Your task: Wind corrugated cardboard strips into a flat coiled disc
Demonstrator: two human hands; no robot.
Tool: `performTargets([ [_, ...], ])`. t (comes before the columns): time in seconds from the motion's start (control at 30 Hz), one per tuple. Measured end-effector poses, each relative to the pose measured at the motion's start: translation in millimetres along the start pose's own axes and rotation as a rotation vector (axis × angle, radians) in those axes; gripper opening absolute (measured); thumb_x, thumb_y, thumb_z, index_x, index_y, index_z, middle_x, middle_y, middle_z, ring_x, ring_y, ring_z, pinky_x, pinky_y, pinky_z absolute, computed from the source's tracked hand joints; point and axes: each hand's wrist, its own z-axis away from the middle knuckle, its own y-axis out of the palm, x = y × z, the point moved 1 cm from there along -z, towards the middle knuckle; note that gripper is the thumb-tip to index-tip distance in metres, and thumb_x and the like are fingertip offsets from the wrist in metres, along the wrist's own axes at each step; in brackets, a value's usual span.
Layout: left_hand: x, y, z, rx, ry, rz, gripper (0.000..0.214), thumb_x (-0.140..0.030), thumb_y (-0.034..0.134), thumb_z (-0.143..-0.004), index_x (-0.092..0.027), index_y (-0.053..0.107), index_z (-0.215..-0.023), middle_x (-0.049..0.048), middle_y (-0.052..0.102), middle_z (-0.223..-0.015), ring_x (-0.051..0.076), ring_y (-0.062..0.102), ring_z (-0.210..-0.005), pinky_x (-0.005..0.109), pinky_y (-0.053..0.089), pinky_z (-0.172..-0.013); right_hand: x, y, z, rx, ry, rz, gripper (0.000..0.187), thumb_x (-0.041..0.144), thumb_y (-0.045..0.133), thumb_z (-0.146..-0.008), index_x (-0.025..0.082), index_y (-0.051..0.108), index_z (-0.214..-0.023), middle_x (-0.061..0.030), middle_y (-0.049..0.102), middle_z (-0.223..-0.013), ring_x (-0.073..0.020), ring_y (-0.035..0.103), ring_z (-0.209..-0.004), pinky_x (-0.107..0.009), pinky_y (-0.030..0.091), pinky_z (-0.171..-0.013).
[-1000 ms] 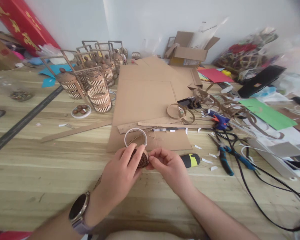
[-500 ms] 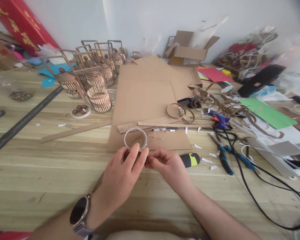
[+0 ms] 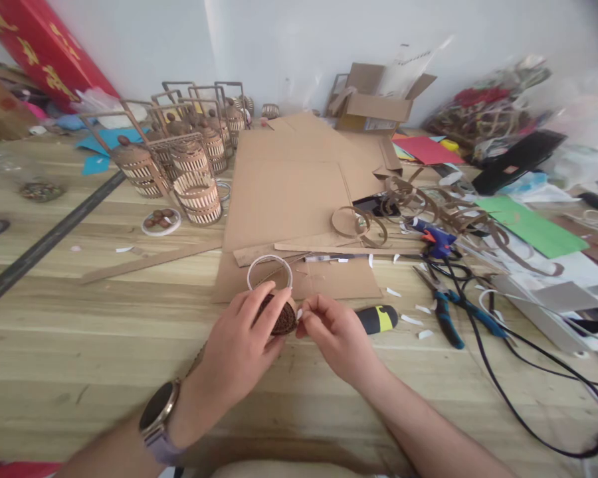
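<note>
My left hand point(image 3: 246, 342) is wrapped over a dark brown, coiled round disc point(image 3: 283, 321), with part of the disc covered by the fingers. At the disc's right edge, my right hand point(image 3: 336, 337) is closed in a pinch on a small white scrap point(image 3: 299, 313). Whether that scrap is fixed to the disc I cannot tell. A white ring point(image 3: 250, 267) lies just beyond my left fingertips, over the edge of the cardboard point(image 3: 289, 199). To the right of my right hand is a black and yellow tool handle point(image 3: 379, 319).
Small slatted baskets point(image 3: 199, 196) with tall handles stand back left, near a dish point(image 3: 152, 231) of brown balls. On the right are a blue glue gun point(image 3: 438, 242), pliers point(image 3: 448, 318), a looping black cable point(image 3: 493, 382), curled brown strips point(image 3: 408, 192) and several white scraps.
The brown disc has tilted so that its coiled face shows between my left fingers. A white scrap now shows at my right fingertips. Both hands have otherwise hardly moved.
</note>
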Motion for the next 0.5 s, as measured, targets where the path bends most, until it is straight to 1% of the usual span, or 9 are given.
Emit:
performTargets([
  [0.07,3.3,-2.1,-1.7,-0.019,-0.084,0.159,0.051,-0.014,0.06,-0.086,-0.019,0.046,-0.135,0.0165,0.059,-0.129,0.032,0.061,-0.116,0.046,0.055,-0.095,-0.2,-3.2,-1.1,0.015,0.023,-0.05,0.017,0.035,0.047,-0.079,0.022,0.051,-0.07,-0.0012,0.065,-0.06,-0.0157,0.059,-0.057,-0.026,0.044,-0.056],
  [0.13,5.9,-7.0,-3.8,-0.04,-0.208,0.342,0.051,-0.017,0.063,-0.085,-0.021,0.046,-0.133,0.0143,0.06,-0.128,0.03,0.061,-0.118,0.046,0.053,-0.099,-1.0,-9.6,-4.4,-0.007,0.029,-0.062,0.018,0.036,0.048,-0.08,0.021,0.053,-0.071,-0.0014,0.066,-0.06,-0.0159,0.059,-0.056,-0.027,0.045,-0.056],
  [0.23,8.4,-15.1,-6.5,-0.015,-0.425,0.664,0.052,-0.024,0.068,-0.084,-0.024,0.048,-0.132,0.0114,0.06,-0.129,0.027,0.065,-0.11,0.044,0.055,-0.096,-2.9,-29.4,-14.4,-0.125,-0.004,-0.055,0.021,0.039,0.049,-0.08,0.02,0.057,-0.072,-0.0015,0.065,-0.059,-0.0168,0.06,-0.058,-0.029,0.047,-0.061],
  [0.3,9.1,-17.9,-6.8,0.035,-0.521,0.912,0.053,-0.028,0.068,-0.086,-0.027,0.046,-0.134,0.0102,0.057,-0.135,0.025,0.066,-0.108,0.041,0.057,-0.093,-3.8,-50.5,-21.3,-0.276,-0.049,-0.018,0.022,0.041,0.052,-0.079,0.021,0.057,-0.073,-0.0011,0.064,-0.061,-0.0176,0.06,-0.06,-0.031,0.048,-0.064],
  [0.37,9.3,-17.9,-5.7,0.095,-0.573,1.13,0.054,-0.03,0.067,-0.088,-0.031,0.044,-0.137,0.0091,0.053,-0.14,0.025,0.065,-0.111,0.04,0.058,-0.091,-3.7,-76.2,-24.8,-0.473,-0.082,0.112,0.018,0.039,0.058,-0.076,0.021,0.059,-0.079,-0.0016,0.066,-0.069,-0.0188,0.061,-0.064,-0.033,0.047,-0.067],
  [0.4,9.2,-17.2,-4.9,0.126,-0.59,1.209,0.055,-0.03,0.068,-0.088,-0.032,0.044,-0.138,0.0088,0.052,-0.142,0.025,0.064,-0.114,0.039,0.058,-0.092,-3.4,-89.9,-24.5,-0.603,-0.083,0.205,0.019,0.036,0.061,-0.073,0.022,0.06,-0.084,-0.0024,0.066,-0.075,-0.0192,0.06,-0.064,-0.034,0.047,-0.066],
  [0.43,9.0,-16.5,-4.0,0.156,-0.603,1.262,0.057,-0.031,0.068,-0.088,-0.032,0.043,-0.138,0.0086,0.051,-0.142,0.025,0.063,-0.115,0.039,0.058,-0.092,-3.1,-103.1,-22.9,-0.727,-0.08,0.319,0.02,0.032,0.061,-0.072,0.022,0.06,-0.088,-0.0036,0.066,-0.08,-0.0199,0.06,-0.065,-0.035,0.047,-0.067],
  [0.47,8.7,-15.9,-3.2,0.185,-0.614,1.286,0.058,-0.031,0.07,-0.087,-0.033,0.044,-0.139,0.0085,0.051,-0.142,0.025,0.062,-0.116,0.038,0.058,-0.092,-3.0,-115.4,-20.7,-0.815,-0.082,0.441,0.017,0.028,0.06,-0.072,0.021,0.06,-0.088,-0.0053,0.066,-0.083,-0.021,0.06,-0.069,-0.037,0.047,-0.071],
  [0.5,8.3,-15.6,-2.7,0.207,-0.621,1.286,0.059,-0.031,0.071,-0.086,-0.032,0.044,-0.138,0.0085,0.051,-0.142,0.025,0.061,-0.115,0.037,0.058,-0.091,-3.9,-126.7,-18.1,-0.903,-0.078,0.548,0.011,0.024,0.058,-0.071,0.021,0.06,-0.082,-0.0065,0.065,-0.081,-0.0228,0.06,-0.073,-0.04,0.047,-0.075],
])
